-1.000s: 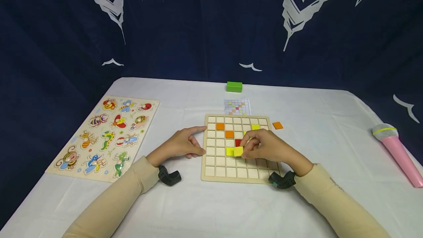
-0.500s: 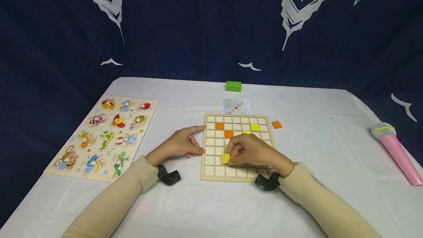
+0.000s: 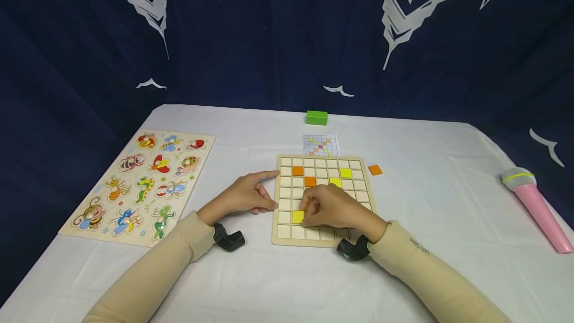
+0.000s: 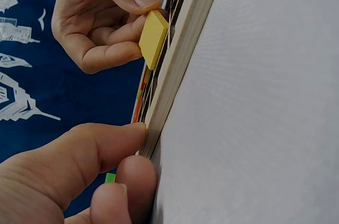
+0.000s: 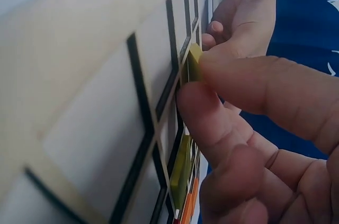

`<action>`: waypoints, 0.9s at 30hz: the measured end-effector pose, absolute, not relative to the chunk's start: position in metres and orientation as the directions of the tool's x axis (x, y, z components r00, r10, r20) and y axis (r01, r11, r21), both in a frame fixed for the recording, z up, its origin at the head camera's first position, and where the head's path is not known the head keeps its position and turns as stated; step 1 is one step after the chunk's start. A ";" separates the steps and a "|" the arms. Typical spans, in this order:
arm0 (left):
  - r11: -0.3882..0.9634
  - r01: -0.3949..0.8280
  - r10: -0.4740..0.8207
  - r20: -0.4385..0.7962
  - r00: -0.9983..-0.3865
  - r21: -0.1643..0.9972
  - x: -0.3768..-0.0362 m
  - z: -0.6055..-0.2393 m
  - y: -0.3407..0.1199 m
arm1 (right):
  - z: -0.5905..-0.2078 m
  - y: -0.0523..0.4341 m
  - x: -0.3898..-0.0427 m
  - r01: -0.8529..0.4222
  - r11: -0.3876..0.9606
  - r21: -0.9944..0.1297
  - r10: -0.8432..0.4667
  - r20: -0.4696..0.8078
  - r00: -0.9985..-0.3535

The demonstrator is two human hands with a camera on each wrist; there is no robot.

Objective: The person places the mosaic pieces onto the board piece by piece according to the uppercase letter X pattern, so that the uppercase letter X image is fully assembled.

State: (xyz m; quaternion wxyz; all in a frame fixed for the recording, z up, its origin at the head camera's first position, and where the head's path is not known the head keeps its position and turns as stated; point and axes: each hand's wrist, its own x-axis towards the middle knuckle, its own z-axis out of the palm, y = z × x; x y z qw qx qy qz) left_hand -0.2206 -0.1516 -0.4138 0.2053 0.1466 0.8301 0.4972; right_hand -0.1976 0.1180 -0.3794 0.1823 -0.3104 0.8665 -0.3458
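Between thumb and fingertips, my right hand (image 3: 334,207) pinches a yellow square tile (image 3: 298,217) over a lower-left cell of the wooden grid board (image 3: 285,232). In the left wrist view the tile (image 4: 154,39) stands tilted against the grid, its far edge hidden. Thumb and index finger of my left hand (image 3: 244,194) touch the board's left edge, spread apart. On the board lie orange tiles (image 3: 298,170) at the upper left and yellow tiles (image 3: 346,173) at the upper right. The right hand covers part of the middle; another yellow tile (image 5: 181,173) shows there in the right wrist view.
A loose orange tile (image 3: 375,170) lies right of the board. Behind it are a printed grid card (image 3: 320,144) and a green block (image 3: 316,117). An insect peg puzzle (image 3: 148,188) lies at left, a pink microphone (image 3: 540,208) at right.
My right hand has carried the yellow tile leftward and down across the board, from the middle to a lower-left cell. The left hand has stayed at the board's edge.
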 end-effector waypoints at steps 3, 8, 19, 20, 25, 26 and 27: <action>0.463 0.043 0.449 -0.193 -0.872 0.885 -0.220 -0.413 -0.152 | -0.379 0.117 -0.197 -0.424 0.572 -0.702 -0.666 -0.095 -0.740; 0.462 0.043 0.450 -0.192 -0.872 0.886 -0.219 -0.412 -0.151 | -0.378 0.116 -0.197 -0.433 0.580 -0.690 -0.665 -0.095 -0.741; 0.466 0.026 0.437 -0.205 -0.876 0.885 -0.218 -0.412 -0.150 | -0.368 0.135 -0.204 -0.434 0.516 -0.738 -0.677 -0.041 -0.735; 0.465 0.025 0.437 -0.204 -0.876 0.885 -0.218 -0.412 -0.150 | -0.367 0.139 -0.205 -0.434 0.502 -0.748 -0.678 -0.029 -0.734; 0.464 0.028 0.437 -0.202 -0.877 0.885 -0.219 -0.412 -0.150 | -0.358 0.162 -0.212 -0.435 0.446 -0.782 -0.692 0.007 -0.722; 0.464 0.030 0.438 -0.200 -0.877 0.885 -0.219 -0.412 -0.150 | -0.356 0.166 -0.213 -0.437 0.440 -0.785 -0.694 0.012 -0.720; 0.465 0.033 0.439 -0.198 -0.876 0.885 -0.219 -0.412 -0.150 | -0.353 0.171 -0.213 -0.440 0.435 -0.785 -0.694 0.019 -0.720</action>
